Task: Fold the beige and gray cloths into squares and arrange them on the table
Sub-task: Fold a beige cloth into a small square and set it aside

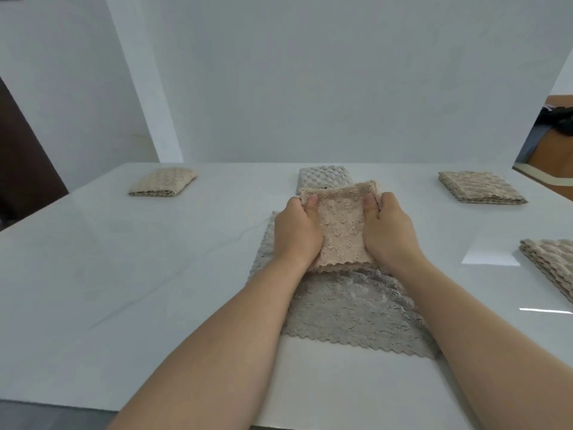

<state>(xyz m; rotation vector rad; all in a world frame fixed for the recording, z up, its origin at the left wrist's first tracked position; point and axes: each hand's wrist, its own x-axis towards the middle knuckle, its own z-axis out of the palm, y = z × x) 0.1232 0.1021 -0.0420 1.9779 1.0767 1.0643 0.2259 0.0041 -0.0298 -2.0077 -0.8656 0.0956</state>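
A folded beige cloth (341, 226) is held just above the middle of the white table (124, 274). My left hand (296, 234) grips its left edge and my right hand (389, 231) grips its right edge, thumbs on top. Under it a gray cloth (344, 308) lies spread flat, reaching toward the near edge. A folded gray cloth (322, 176) lies at the far middle, partly hidden behind the beige one. Folded beige cloths lie at the far left (162, 182), the far right (480, 187) and the right edge (552, 263).
A white wall (310, 72) stands right behind the table's far edge. A dark door (21, 156) shows at the left. Beyond the table's right end there are dark and orange objects (555, 125).
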